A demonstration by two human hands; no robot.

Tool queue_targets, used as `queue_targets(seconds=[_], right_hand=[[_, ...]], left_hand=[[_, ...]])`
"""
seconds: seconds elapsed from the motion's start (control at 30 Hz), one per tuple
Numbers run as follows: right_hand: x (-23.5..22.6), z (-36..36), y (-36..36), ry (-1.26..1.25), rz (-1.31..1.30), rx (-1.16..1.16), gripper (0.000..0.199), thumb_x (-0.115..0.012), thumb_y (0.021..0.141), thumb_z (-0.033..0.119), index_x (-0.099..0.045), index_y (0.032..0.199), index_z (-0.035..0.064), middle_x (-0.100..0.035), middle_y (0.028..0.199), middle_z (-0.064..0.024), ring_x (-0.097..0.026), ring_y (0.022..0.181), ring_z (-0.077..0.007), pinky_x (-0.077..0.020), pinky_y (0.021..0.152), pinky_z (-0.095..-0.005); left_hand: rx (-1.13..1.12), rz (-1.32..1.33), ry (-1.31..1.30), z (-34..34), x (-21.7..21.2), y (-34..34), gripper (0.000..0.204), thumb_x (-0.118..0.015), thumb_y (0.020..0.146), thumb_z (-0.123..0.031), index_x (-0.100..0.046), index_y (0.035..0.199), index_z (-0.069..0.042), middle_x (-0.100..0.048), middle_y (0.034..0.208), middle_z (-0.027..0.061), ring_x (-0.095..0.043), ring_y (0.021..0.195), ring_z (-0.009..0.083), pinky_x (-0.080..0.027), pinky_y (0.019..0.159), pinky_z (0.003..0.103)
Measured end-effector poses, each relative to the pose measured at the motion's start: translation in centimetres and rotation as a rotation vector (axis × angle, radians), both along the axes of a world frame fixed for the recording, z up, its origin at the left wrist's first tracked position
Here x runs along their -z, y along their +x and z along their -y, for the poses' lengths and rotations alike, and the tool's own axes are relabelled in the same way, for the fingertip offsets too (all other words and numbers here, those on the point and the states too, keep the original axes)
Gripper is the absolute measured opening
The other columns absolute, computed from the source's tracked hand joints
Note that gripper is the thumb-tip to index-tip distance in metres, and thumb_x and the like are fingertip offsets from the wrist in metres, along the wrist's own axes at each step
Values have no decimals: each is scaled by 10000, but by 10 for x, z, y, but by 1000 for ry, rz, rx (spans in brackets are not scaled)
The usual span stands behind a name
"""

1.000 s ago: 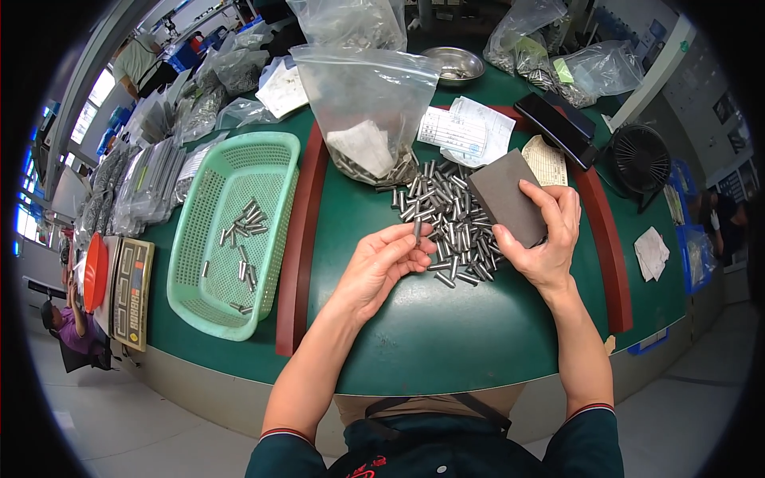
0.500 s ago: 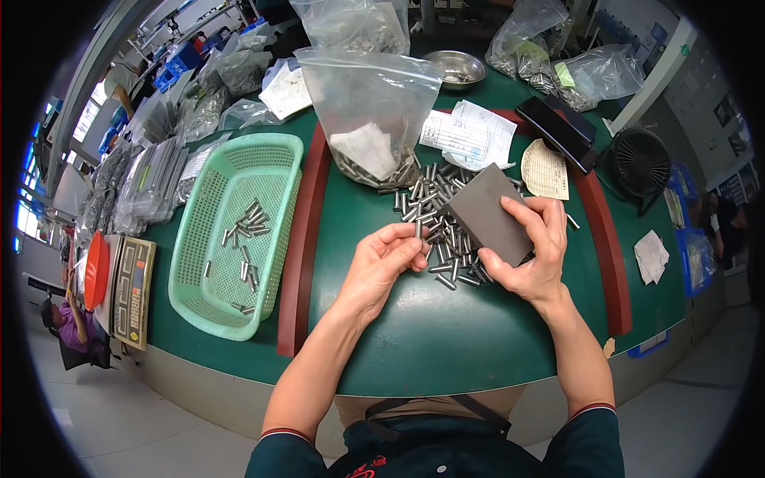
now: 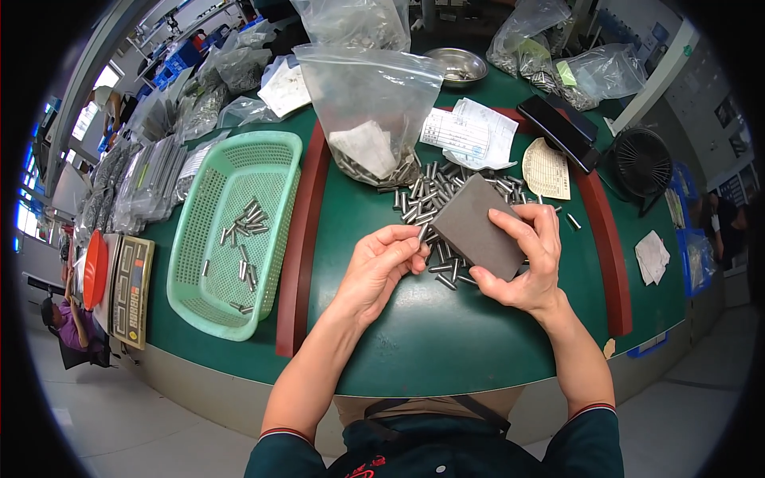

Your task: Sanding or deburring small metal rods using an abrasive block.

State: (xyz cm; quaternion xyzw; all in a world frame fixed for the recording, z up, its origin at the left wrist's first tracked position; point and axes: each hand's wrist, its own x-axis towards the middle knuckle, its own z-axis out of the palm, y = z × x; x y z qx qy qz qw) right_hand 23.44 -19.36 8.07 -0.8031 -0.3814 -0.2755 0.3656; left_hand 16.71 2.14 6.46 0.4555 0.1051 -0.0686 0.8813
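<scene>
The left hand [image 3: 381, 264] pinches a metal pin [image 3: 423, 233], long axis pointing mostly away from the body. Just right of it, the right hand [image 3: 527, 263] grips a gray block [image 3: 476, 225].

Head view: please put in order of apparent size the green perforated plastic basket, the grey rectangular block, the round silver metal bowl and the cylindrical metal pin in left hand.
Largest to smallest:
Green basket
Grey block, nearer the camera than the bowl
Silver bowl
Metal pin

A window [image 3: 86, 119] glared white near ten o'clock, sheen marked the green tabletop [image 3: 434, 338] toward six, and fisheye distortion bowed the dark-rimmed edges.
</scene>
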Motion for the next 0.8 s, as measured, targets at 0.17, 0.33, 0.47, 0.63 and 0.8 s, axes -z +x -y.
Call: queue_targets(seconds=[0.17, 0.33, 0.47, 0.63, 0.8], right_hand=[[-1, -9, -6, -25, -46, 10, 654, -812, 472, 289, -653, 1070, 79, -512, 929, -117, -502, 803, -263, -396, 719, -380], [-10, -14, -12, 108, 59, 1, 618, -799, 499, 319, -658, 1047, 69, -506, 909, -115, -493, 801, -265, -382, 714, -372], [-13, -21, -3, 18, -5, 135, 583, -792, 524, 309, -657, 1032, 58, -501, 891, -116, -496, 805, -263, -383, 722, -375], [-8, -1, 18, 331, -160, 339, 493, -786, 628, 217, -639, 1060, 29, -522, 906, -100, -526, 826, -239, -454, 742, -348], [2, 11, 15, 250, -229, 249, 498, -779, 632, 226, -636, 1065, 28, -526, 899, -86, -518, 838, -225, -440, 763, -340]], left_hand=[[176, 62, 146, 24, -3, -3, 88, -635, 861, -50, -646, 915, 17, -667, 820, 65, -575, 648, 91, -476, 636, 220], [-127, 37, 156, 19, -8, -1, 126, -625, 868, -32, -646, 968, 43, -669, 833, 79, -595, 674, 92, -492, 651, 224], [-14, 385, 565, 38, -4, -6, 92, -634, 813, 35, -661, 900, 31, -633, 825, 29, -587, 733, 79, -483, 665, 217], [-75, 236, 291, 28, 2, -6, 201, -631, 866, 8, -623, 1064, 48, -664, 922, 90, -640, 775, 112, -528, 718, 227], [-37, 47, -3, 6, 7, 0, 203, -604, 907, -90, -583, 1092, -10, -666, 915, 111, -623, 751, 137, -516, 724, 266]])
